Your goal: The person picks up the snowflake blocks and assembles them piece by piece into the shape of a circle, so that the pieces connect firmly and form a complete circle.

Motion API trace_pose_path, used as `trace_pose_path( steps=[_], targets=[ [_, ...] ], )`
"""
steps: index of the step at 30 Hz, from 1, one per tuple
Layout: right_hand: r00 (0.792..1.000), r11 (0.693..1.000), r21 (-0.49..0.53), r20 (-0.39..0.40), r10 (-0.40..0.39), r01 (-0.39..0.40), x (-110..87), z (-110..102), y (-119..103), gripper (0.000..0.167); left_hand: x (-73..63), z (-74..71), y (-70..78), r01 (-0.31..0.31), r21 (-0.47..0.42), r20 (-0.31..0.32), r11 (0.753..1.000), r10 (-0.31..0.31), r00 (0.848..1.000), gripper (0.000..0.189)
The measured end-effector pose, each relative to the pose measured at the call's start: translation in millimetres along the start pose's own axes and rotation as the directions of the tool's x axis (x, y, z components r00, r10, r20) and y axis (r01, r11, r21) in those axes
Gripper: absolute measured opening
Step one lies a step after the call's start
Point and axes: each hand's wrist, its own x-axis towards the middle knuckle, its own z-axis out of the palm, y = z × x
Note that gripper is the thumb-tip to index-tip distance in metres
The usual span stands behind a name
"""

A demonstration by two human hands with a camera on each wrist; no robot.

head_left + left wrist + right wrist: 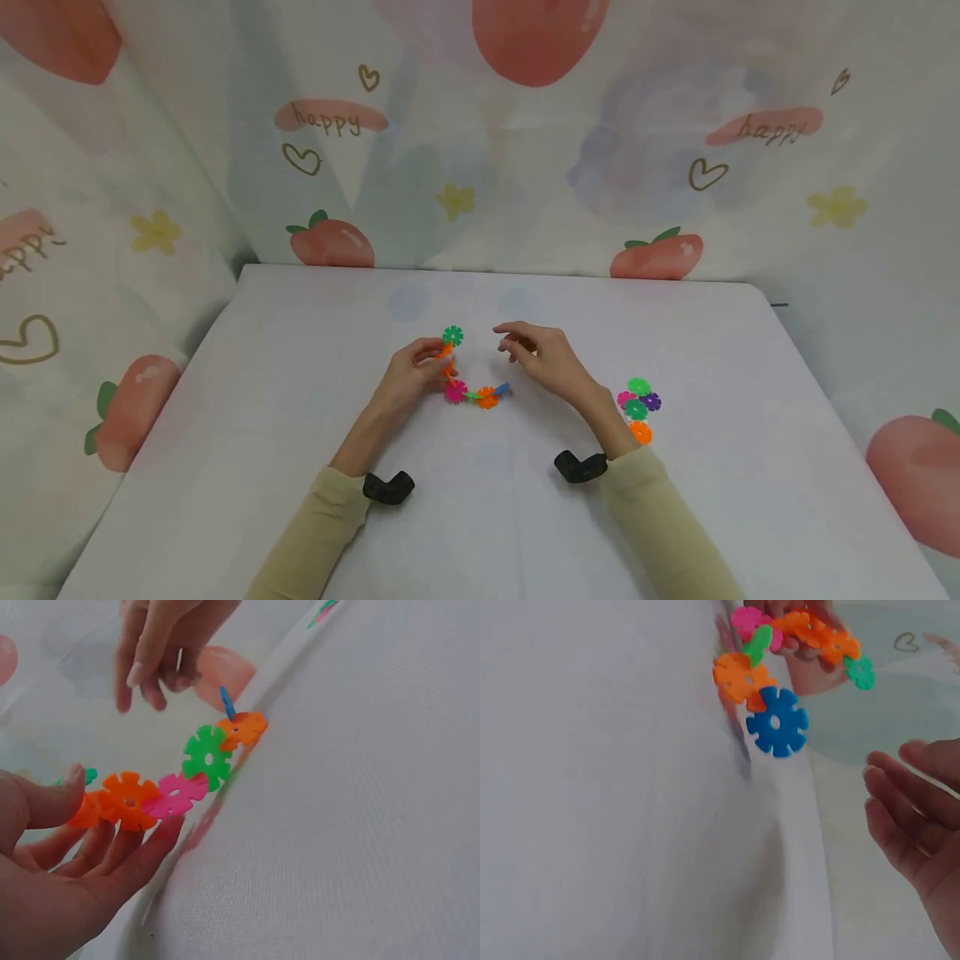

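Note:
My left hand [412, 367] pinches a chain of interlocking plastic snowflake discs by its orange part, thumb on one side and fingers on the other. The chain curves in a U, with a teal-green disc [457, 332] at its far end. From the grip it runs through a pink disc [163, 801], a green disc [196, 757] and an orange disc [251, 731]. A blue disc [789, 735] ends the other side. My right hand [551, 358] hovers to the right of the chain, apart from it, fingers loosely bent and holding nothing.
Loose snowflake discs lie in a small cluster on the white table [465, 517], right of my right forearm; a purple disc [652, 402] and an orange disc [641, 432] are among them. A patterned curtain [525, 167] hangs behind the table's back edge.

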Motion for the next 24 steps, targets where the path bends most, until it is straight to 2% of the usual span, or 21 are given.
trace_pose_path(
  steps=[5, 11, 18, 24],
  targets=[
    [0.999, 0.997, -0.066, -0.032, 0.042, -0.044, -23.5, -22, 12, 0.022, 1.7, -4.3, 0.8, -0.021, 0.069, 0.004, 0.997, 0.021, 1.000, 0.047],
    [0.994, 0.988, -0.117, -0.045, 0.099, -0.103, -48.5, -46, 28, 0.019, -0.7, -7.9, 2.5, -0.014, 0.087, 0.039, 0.996, 0.011, 0.999, 0.045],
    [0.969, 0.961, -0.127, -0.052, 0.241, -0.246, -68.1, -79, 52, 0.020, -1.6, -5.5, 2.8, -0.007, 0.083, 0.089, 0.997, -0.001, 0.996, 0.049],
    [0.955, 0.939, -0.174, -0.051, 0.294, -0.298, -80.1, -105, 68, 0.022, -1.8, -4.1, 0.9, -0.034, 0.072, 0.078, 0.997, 0.028, 0.997, 0.052]
  ],
)
